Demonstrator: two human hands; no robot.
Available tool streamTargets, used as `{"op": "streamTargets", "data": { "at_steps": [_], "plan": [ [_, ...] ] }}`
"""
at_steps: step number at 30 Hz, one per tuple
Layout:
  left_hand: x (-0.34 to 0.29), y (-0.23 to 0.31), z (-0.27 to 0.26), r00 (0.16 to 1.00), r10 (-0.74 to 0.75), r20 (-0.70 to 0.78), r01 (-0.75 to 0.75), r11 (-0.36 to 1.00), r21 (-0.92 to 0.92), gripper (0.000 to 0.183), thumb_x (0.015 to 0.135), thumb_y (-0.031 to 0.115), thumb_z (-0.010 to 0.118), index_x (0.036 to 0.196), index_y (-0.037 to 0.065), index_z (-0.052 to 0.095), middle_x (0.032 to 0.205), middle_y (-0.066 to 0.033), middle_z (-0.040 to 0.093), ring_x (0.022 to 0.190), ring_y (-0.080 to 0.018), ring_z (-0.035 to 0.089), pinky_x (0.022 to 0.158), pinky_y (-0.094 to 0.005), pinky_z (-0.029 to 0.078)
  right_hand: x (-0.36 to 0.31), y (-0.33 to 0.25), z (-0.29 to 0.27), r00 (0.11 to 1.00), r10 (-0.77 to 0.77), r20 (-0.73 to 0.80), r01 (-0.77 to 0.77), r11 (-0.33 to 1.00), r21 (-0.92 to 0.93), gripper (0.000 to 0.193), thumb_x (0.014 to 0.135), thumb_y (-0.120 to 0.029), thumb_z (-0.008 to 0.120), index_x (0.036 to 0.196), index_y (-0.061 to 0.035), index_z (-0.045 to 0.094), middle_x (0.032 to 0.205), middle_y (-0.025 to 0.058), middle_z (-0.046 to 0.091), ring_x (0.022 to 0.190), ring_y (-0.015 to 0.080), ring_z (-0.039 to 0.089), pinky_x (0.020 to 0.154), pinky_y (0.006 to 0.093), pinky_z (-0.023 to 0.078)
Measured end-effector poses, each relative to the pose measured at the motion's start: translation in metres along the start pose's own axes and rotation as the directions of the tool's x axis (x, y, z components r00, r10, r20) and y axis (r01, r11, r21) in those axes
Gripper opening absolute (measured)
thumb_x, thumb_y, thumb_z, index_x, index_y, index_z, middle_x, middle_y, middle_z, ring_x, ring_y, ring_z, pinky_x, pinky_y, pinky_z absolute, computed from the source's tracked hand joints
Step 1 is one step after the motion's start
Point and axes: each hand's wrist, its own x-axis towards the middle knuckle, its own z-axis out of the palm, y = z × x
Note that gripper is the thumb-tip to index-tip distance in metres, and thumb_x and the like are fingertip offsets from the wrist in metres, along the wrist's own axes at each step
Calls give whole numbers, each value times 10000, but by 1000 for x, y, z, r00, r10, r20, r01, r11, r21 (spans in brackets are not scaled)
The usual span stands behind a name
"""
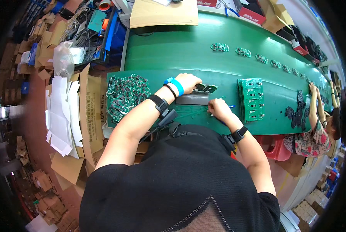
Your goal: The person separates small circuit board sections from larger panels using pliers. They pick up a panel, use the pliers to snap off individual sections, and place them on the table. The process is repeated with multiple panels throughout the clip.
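Note:
My left hand (pixel 188 82), with a blue band at its wrist, pinches the end of a small circuit board (pixel 207 88). The board is above the far edge of a flat dark grey block (pixel 192 99). My right hand (pixel 220 109) is closed just right of the block; what it holds is mostly hidden, though a slim blue piece (pixel 231 106) shows beside the fingers. Thin green strips (pixel 188 112) lie on the bench in front of me. A stack of green circuit board panels (pixel 251 99) stands to the right, and a heap of small circuit boards (pixel 127 94) to the left.
A row of circuit boards (pixel 243 52) runs along the green bench (pixel 173 46). Black parts (pixel 296 110) lie near a co-worker (pixel 312 139) at the right. Cardboard (pixel 164 14) sits at the back; an open carton (pixel 91 116) stands left of the bench.

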Motion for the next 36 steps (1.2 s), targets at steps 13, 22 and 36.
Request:
{"op": "streamTargets", "data": {
  "at_steps": [13, 22, 36],
  "plan": [
    [1, 7, 20, 997, -16, -72, 19, 999, 39, 222, 836, 171, 585, 1053, 130, 601, 889, -140, 658, 833, -345, 644, 690, -447, 516, 9, -23, -36, 767, -305, -564, 165, 944, -286, 306, 740, -114, 659, 1015, -50, 540, 1048, 118, 558, 1017, 292, 519, 858, 402, 422],
    [10, -17, 14, 945, -52, -321, 87, 992, 94, 205, 848, 296, 595, 1016, 179, 608, 762, -99, 650, 747, -307, 645, 634, -428, 507, 62, 0, -36, 843, -279, -460, 152, 944, -294, 383, 775, -160, 672, 1122, -84, 529, 950, 111, 528, 936, 303, 534, 795, 412, 441],
    [16, -109, -5, 986, -150, 69, 143, 570, -809, 346, 877, 288, 635, 1094, 20, 659, 920, -66, 691, 780, -111, 604, 705, -283, 502, 55, 16, -35, 965, 232, -120, -63, 652, 755, 157, 858, -150, 665, 893, 3, 664, 761, 44, 669, 653, 103, 589, 623, 244, 469]
  ]
}}
